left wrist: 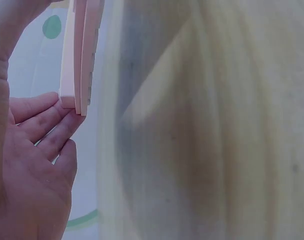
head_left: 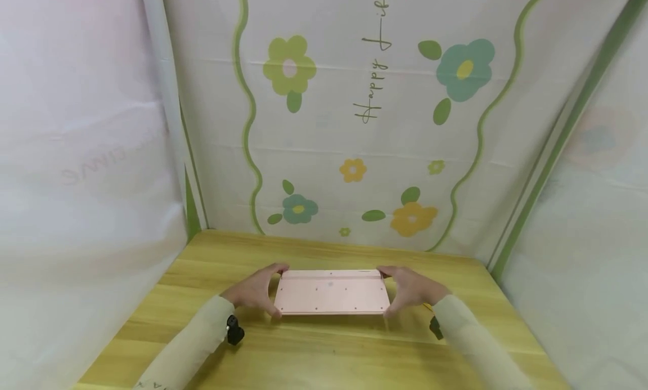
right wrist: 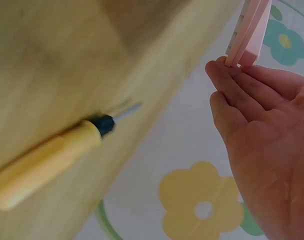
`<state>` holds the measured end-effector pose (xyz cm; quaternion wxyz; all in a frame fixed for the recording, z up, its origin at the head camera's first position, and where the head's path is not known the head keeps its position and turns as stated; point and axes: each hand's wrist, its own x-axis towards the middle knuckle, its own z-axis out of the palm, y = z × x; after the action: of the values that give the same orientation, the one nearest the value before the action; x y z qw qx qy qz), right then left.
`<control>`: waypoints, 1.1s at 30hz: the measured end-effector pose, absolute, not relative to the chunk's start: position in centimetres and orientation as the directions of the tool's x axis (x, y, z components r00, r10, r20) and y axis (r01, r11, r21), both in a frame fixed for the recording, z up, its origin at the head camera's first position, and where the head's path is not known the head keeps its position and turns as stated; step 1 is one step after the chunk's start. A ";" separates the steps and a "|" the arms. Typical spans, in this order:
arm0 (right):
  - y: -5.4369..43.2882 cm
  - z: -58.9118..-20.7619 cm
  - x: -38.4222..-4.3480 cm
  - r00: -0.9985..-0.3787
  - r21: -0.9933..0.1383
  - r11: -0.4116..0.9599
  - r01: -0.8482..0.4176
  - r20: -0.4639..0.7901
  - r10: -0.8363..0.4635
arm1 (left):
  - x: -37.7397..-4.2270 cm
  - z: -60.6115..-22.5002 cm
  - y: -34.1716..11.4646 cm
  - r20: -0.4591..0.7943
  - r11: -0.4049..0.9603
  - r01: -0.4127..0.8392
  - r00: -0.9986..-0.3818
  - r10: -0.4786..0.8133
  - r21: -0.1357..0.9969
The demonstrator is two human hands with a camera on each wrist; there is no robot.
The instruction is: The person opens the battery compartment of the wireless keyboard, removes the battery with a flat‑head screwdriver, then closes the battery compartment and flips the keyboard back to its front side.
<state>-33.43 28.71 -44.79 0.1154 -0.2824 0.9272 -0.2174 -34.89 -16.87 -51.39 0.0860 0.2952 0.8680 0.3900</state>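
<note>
A pink keyboard (head_left: 331, 297) is held above the wooden table with its underside up, small screws dotted over the flat back. My left hand (head_left: 255, 290) grips its left end, thumb at the near corner and fingers at the far one. At the other end my right hand (head_left: 411, 288) holds it the same way. Both wrist views show the keyboard's edge (left wrist: 68, 75) and the keys' sides facing down toward the table. Beneath the right wrist a screwdriver (right wrist: 52, 160) with a yellow handle and black collar lies on the table; the head view mostly hides it.
The wooden table (head_left: 324, 356) spreads under both arms. White cloth (head_left: 329, 120) printed with flowers rises at its back edge, and more cloth hangs on the left (head_left: 86, 210) and right (head_left: 587, 255). A black wrist device (head_left: 234, 330) sits at the left sleeve.
</note>
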 end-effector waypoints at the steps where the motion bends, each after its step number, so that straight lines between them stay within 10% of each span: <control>1: 28.7 -45.3 -33.5 -0.811 -0.475 0.741 -0.475 -0.091 -0.578 | -34.8 -51.5 -16.9 0.078 0.524 0.442 -0.813 0.578 0.728; 33: 28.0 -50.4 -33.0 -0.847 -0.337 0.808 -0.483 -0.054 -0.529 | -34.5 -53.1 -16.7 0.036 0.578 0.427 -0.824 0.566 0.695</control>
<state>-32.96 28.02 -50.36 0.0725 -0.2668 0.9481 -0.1572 -34.54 -16.68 -53.13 0.0953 0.2813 0.8831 0.3634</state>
